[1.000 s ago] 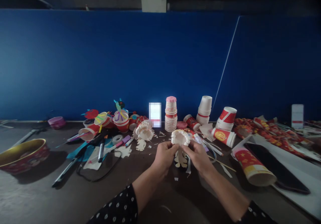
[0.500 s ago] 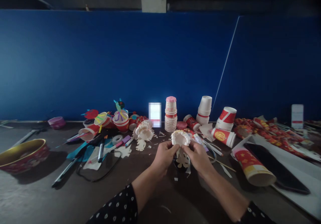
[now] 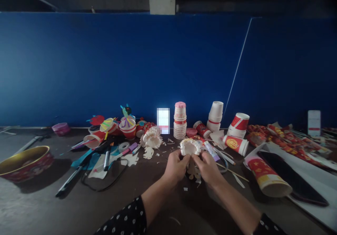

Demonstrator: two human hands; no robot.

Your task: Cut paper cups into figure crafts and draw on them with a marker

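Observation:
Both hands are closed on a cut white paper cup with a scalloped, curled rim. My left hand pinches its lower left side, and my right hand pinches the lower right. The thumbs lie close together on the near side. Below them hangs a pale cut-out paper piece, partly hidden by the fingers; whether it is joined to the cup I cannot tell. A similar scalloped white paper shape lies to the left, with a small wavy cut-out in front of it.
A stack of paper cups stands behind my hands. Further right are a fallen red cup, a patterned cup and a black phone. On the left lie a marker, tape and a gold-lined bowl.
The cup has tilted slightly in my fingers, so its inside and scalloped rim face me more. Both hands keep their grip. The whole view has shifted a little.

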